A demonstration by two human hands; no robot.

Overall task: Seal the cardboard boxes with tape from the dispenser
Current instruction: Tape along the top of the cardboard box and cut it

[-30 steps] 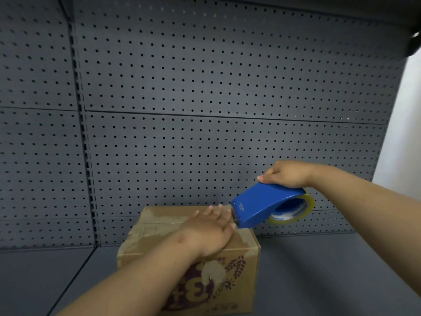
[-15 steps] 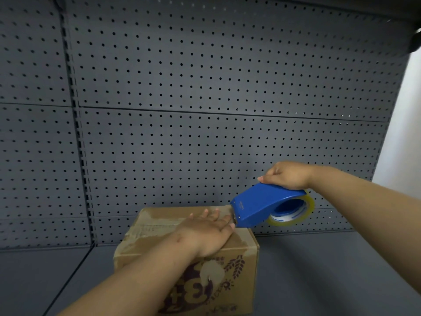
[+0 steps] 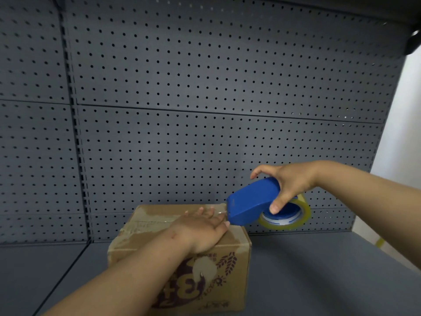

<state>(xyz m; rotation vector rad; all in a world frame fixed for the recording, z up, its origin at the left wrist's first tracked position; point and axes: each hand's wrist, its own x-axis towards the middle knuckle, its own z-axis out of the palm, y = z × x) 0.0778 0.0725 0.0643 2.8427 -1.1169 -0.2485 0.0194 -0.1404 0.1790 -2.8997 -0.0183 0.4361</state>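
Note:
A brown cardboard box [image 3: 145,226] with purple print on its front stands on the grey shelf, its top showing torn patches and old tape. My left hand [image 3: 200,229] lies flat on the box top, palm down, fingers spread toward the far right corner. My right hand [image 3: 289,185] grips a blue tape dispenser [image 3: 250,201] from above. The dispenser's nose sits at the box's far right top edge, just beyond my left fingertips. A roll of clear yellowish tape [image 3: 289,217] hangs in the dispenser's rear.
A dark grey pegboard wall [image 3: 205,110] rises directly behind the box. The grey shelf surface [image 3: 319,270] spreads to the right and left of the box. A white wall [image 3: 405,133] borders the shelf on the right.
My right hand has shifted its grip further down around the dispenser, with the thumb now over the roll side. The dispenser tilts slightly steeper. My left hand stays pressed on the box.

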